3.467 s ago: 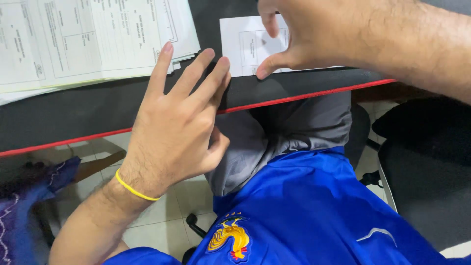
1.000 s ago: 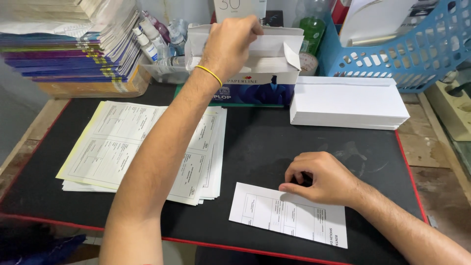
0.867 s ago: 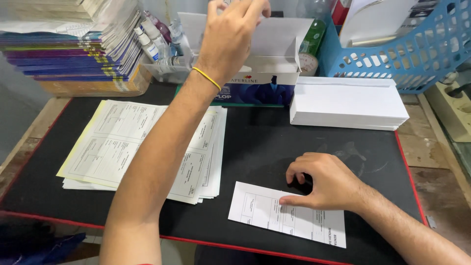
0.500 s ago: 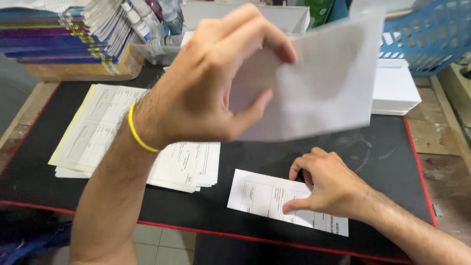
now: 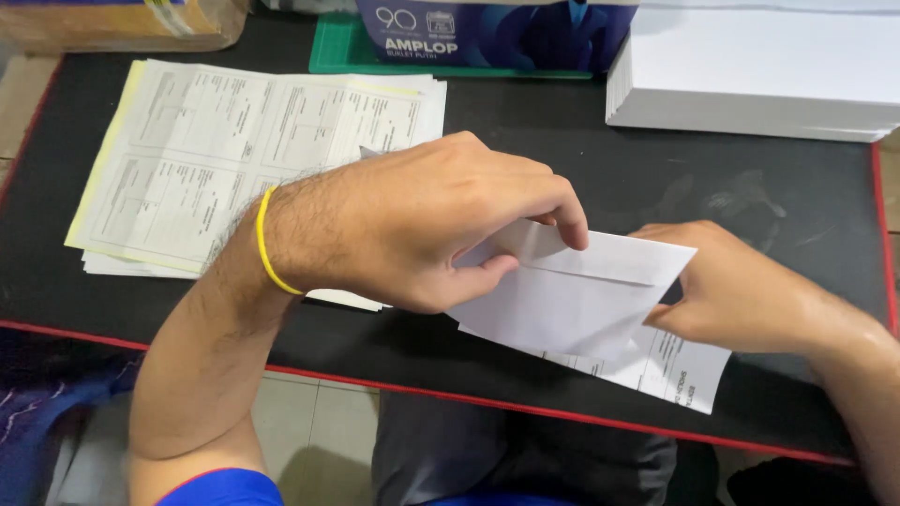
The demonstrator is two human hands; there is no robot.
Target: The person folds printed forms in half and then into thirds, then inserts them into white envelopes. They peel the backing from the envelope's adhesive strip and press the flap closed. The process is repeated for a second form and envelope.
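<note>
Black desk mat (image 5: 562, 178) with a red edge carries a stack of printed forms (image 5: 234, 141). Above it, the left hand (image 5: 441, 234) pinches a white envelope (image 5: 572, 295) at its flap; the right hand (image 5: 741, 286) grips its far end, over a folded printed slip (image 5: 670, 365).

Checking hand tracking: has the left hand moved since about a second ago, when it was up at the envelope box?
Yes. The left hand has come down from the box toward the person, and now holds a white envelope over the black mat, beside the right hand.
</note>
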